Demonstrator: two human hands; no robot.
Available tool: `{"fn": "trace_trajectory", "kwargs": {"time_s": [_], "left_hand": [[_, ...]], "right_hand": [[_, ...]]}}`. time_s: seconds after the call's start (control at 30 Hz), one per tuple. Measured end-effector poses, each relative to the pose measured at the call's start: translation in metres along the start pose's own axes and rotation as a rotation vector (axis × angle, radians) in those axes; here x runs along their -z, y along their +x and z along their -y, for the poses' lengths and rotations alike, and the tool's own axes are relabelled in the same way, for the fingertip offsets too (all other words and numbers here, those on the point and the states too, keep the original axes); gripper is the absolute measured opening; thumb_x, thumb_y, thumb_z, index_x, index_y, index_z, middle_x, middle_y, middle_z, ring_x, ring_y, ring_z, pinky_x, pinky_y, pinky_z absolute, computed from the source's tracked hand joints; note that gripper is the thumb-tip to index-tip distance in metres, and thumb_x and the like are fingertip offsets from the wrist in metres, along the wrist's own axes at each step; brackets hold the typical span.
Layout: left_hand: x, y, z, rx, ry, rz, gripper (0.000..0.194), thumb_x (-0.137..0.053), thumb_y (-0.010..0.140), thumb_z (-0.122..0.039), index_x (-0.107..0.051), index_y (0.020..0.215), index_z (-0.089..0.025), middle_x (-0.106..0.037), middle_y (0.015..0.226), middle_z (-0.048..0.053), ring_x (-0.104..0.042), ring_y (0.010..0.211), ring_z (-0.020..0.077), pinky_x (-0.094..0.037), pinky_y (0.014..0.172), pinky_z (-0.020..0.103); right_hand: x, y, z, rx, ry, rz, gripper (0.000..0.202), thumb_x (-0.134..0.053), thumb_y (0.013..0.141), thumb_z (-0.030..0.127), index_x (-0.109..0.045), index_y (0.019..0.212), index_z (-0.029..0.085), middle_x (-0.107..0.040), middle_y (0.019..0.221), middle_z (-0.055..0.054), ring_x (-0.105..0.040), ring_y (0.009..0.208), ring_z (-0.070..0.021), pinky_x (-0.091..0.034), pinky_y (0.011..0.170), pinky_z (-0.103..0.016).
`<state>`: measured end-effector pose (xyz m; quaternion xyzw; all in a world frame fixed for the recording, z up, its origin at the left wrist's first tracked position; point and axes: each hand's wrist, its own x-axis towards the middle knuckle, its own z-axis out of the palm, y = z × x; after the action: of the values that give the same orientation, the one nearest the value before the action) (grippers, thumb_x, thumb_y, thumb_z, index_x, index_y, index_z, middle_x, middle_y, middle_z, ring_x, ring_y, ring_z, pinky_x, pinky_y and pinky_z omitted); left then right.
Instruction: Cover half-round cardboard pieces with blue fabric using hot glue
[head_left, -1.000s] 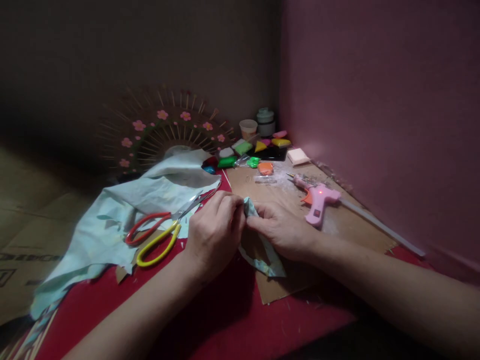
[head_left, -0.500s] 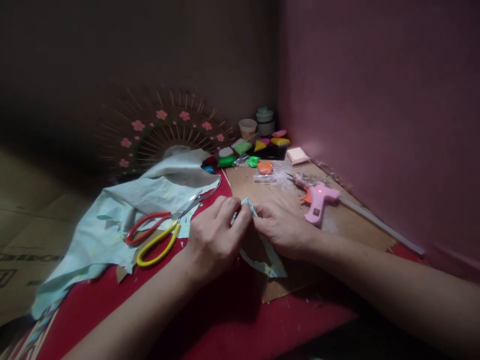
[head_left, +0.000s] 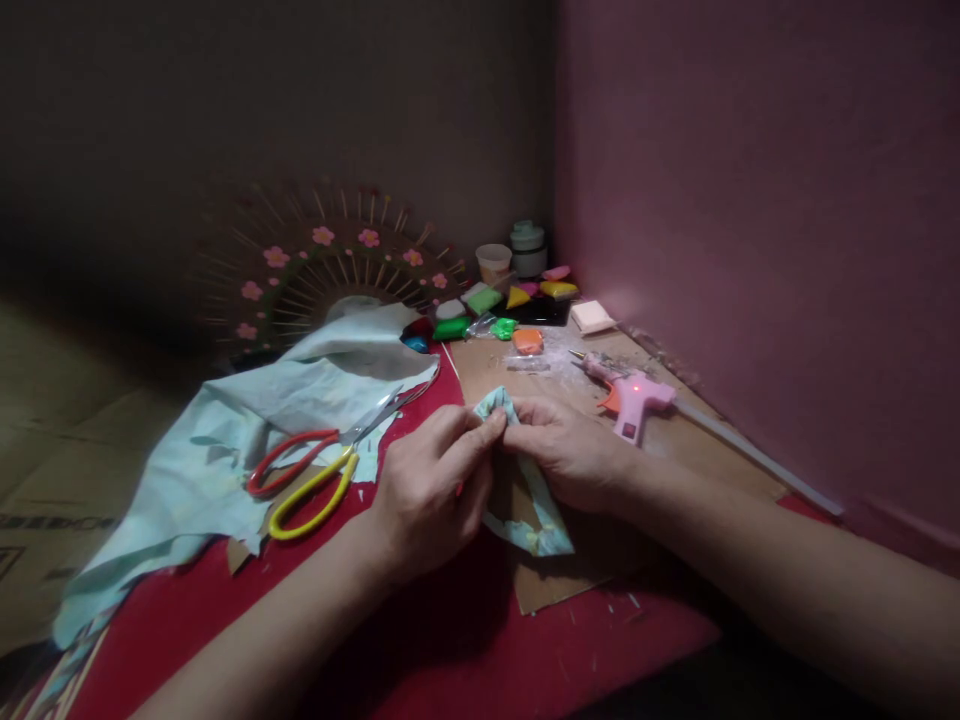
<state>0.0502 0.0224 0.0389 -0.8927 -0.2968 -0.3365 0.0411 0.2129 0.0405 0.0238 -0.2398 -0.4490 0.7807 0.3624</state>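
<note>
Between my two hands is a narrow light-blue fabric strip (head_left: pixel 553 535) with small yellowish marks, its lower part hanging down in a loop. My left hand (head_left: pixel 439 485) pinches the strip near its upper end, thumb on top. From the other side my right hand (head_left: pixel 559 445) grips the same end, its fingertips partly hidden. Left of my left hand, scissors (head_left: pixel 311 490) with one red and one yellow handle lie on a large light-blue cloth (head_left: pixel 225 430). A pink glue gun (head_left: pixel 637 400) with a lit red light rests beyond my right hand, a glue stick protruding from its back.
A cardboard sheet (head_left: pixel 570 580) lies on the red tabletop (head_left: pixel 420 640). Colourful clay packets (head_left: pixel 529 342), a paper cup (head_left: pixel 493 262) and a lidded jar (head_left: pixel 528 250) stand at the back. Behind the cloth is a fan-shaped stick piece with pink flowers (head_left: pixel 322 236). A pink wall (head_left: pixel 750 250) borders the right.
My fingers have shifted on the strip, and more of its folded upper end now shows above my left thumb. The scissors and glue gun stay where they lie.
</note>
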Motion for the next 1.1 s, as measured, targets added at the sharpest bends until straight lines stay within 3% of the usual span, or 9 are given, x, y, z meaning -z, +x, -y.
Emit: {"fn": "trace_trajectory", "kwargs": {"time_s": [0.23, 0.37, 0.5, 0.57, 0.7, 0.9, 1.1], "left_hand": [[0.017, 0.015, -0.005, 0.412, -0.233, -0.165, 0.012, -0.056, 0.087, -0.015, -0.067, 0.086, -0.019, -0.059, 0.079, 0.001, -0.056, 0.073, 0.0127, -0.044, 0.064, 0.025], [0.014, 0.019, 0.003, 0.63, -0.409, -0.096, 0.01, -0.059, 0.086, -0.021, -0.067, 0.081, -0.019, -0.06, 0.077, 0.0, -0.055, 0.072, 0.0127, -0.043, 0.064, 0.025], [0.011, 0.02, 0.003, 0.709, -0.533, -0.057, 0.011, -0.062, 0.084, -0.027, -0.065, 0.08, -0.017, -0.059, 0.073, 0.0, -0.052, 0.065, 0.0125, -0.042, 0.059, 0.025], [0.011, 0.019, 0.0, 0.659, -0.453, -0.074, 0.009, -0.062, 0.084, -0.026, -0.063, 0.08, -0.017, -0.058, 0.073, 0.0, -0.052, 0.065, 0.0124, -0.043, 0.06, 0.025], [0.005, 0.015, -0.002, 0.402, -0.148, -0.079, 0.004, -0.061, 0.082, -0.016, -0.059, 0.08, -0.018, -0.055, 0.076, 0.0, -0.052, 0.068, 0.0122, -0.044, 0.064, 0.024], [-0.006, 0.009, 0.006, 0.04, 0.279, -0.079, 0.003, -0.058, 0.085, -0.015, -0.059, 0.083, -0.013, -0.061, 0.08, 0.009, -0.058, 0.074, 0.0192, -0.048, 0.064, 0.03], [-0.004, 0.01, 0.006, 0.011, 0.317, -0.129, 0.007, -0.056, 0.083, -0.008, -0.059, 0.077, -0.011, -0.061, 0.073, 0.008, -0.058, 0.068, 0.0175, -0.048, 0.061, 0.028]], "right_hand": [[-0.004, 0.001, 0.005, -0.027, -0.032, -0.024, 0.012, -0.051, 0.076, 0.009, -0.06, 0.076, 0.016, -0.059, 0.062, 0.002, -0.054, 0.057, -0.0099, -0.041, 0.06, -0.022], [-0.003, 0.0, 0.002, -0.032, -0.079, -0.002, 0.008, -0.055, 0.077, 0.014, -0.062, 0.079, 0.016, -0.059, 0.065, 0.002, -0.054, 0.06, -0.0105, -0.041, 0.062, -0.024], [-0.004, 0.0, 0.001, -0.027, -0.115, -0.001, 0.007, -0.065, 0.074, 0.022, -0.061, 0.075, 0.017, -0.058, 0.065, 0.003, -0.052, 0.063, -0.0103, -0.039, 0.059, -0.022], [-0.005, 0.0, 0.002, -0.016, -0.107, -0.019, 0.009, -0.067, 0.073, 0.022, -0.059, 0.072, 0.017, -0.057, 0.064, 0.003, -0.052, 0.063, -0.0099, -0.038, 0.06, -0.021], [-0.005, 0.0, 0.001, -0.03, -0.084, -0.037, 0.01, -0.063, 0.075, 0.022, -0.054, 0.073, 0.017, -0.053, 0.062, 0.004, -0.048, 0.059, -0.0093, -0.037, 0.059, -0.022], [-0.001, -0.002, 0.001, -0.03, -0.338, -0.087, 0.006, -0.054, 0.076, 0.015, -0.052, 0.07, 0.017, -0.048, 0.064, 0.003, -0.045, 0.06, -0.0105, -0.037, 0.059, -0.023], [-0.001, -0.001, 0.001, -0.026, -0.452, -0.1, 0.005, -0.052, 0.077, 0.017, -0.051, 0.071, 0.017, -0.048, 0.066, 0.003, -0.042, 0.061, -0.0103, -0.035, 0.058, -0.024]]}}
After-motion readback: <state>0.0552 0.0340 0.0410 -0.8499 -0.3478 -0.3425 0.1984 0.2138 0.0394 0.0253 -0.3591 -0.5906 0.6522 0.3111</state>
